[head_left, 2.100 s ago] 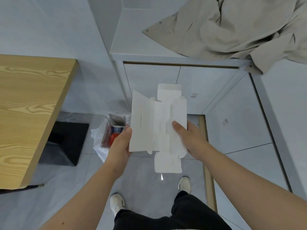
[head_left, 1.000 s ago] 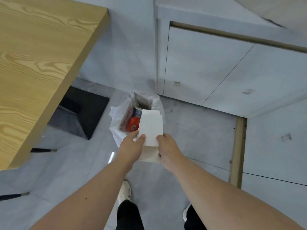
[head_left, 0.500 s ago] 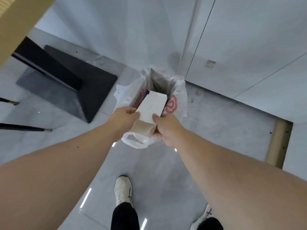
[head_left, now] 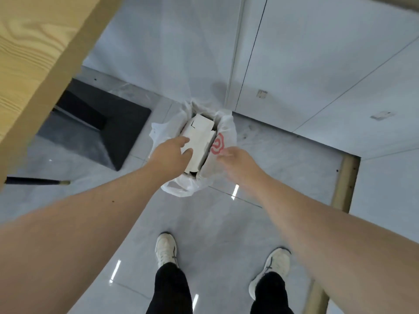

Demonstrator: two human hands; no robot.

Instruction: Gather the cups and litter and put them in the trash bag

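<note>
A white plastic trash bag with a red logo stands open on the grey floor against the wall. A folded white cardboard box lies in its mouth, tilted, and hides whatever is underneath. My left hand hovers over the box's near left edge with fingers spread, no grip on it. My right hand is just right of the bag, next to the logo, fingers loose and holding nothing.
A light wooden table juts in at the upper left, with its black base plate on the floor left of the bag. White cabinet doors stand behind. My two feet in white shoes are below.
The flattened box was folded up, lowered to the bag and let go into it. Both hands have come off it, and the right one has drawn away to the right.
</note>
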